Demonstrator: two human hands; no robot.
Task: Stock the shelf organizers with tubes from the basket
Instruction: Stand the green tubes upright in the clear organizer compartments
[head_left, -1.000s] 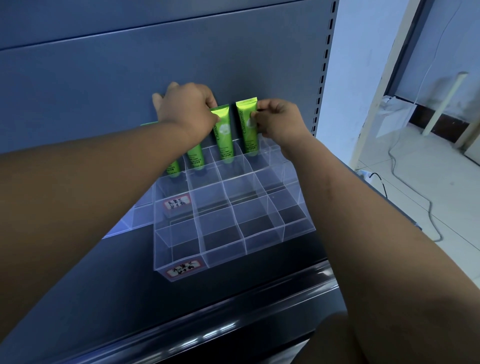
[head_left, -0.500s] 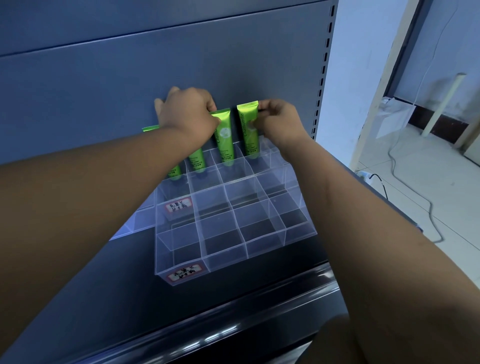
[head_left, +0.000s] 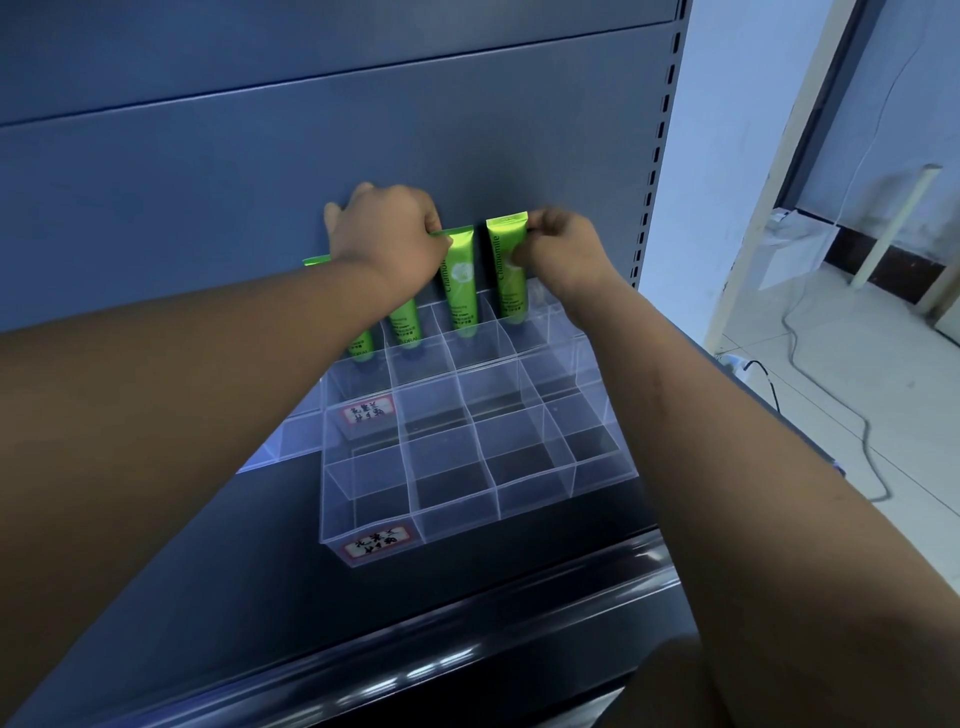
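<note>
Matte blue-grey back panel (head_left: 311, 130) rose behind a dark, smooth shelf (head_left: 156, 519) with a glossy front rail (head_left: 415, 660); pale tiled floor (head_left: 883, 441) and a thin cable (head_left: 865, 431) lay off to the right. On the shelf sat a clear acrylic organizer (head_left: 467, 467), stepped and divided into square cells, bearing two handwritten red-bordered labels (head_left: 379, 543). Four glossy green tubes (head_left: 405, 325) stood upright in its back row, flat crimped ends up. The right grip (head_left: 561, 249) pinched the rightmost tube (head_left: 508, 280) near its crimped top, thumb on its face. The left grip (head_left: 389, 234), fingers curled, pinched the top corner of the second tube (head_left: 460, 286); the two tubes further left were partly hidden behind that wrist. A second clear organizer (head_left: 280, 441) sat just beside, on the left.
</note>
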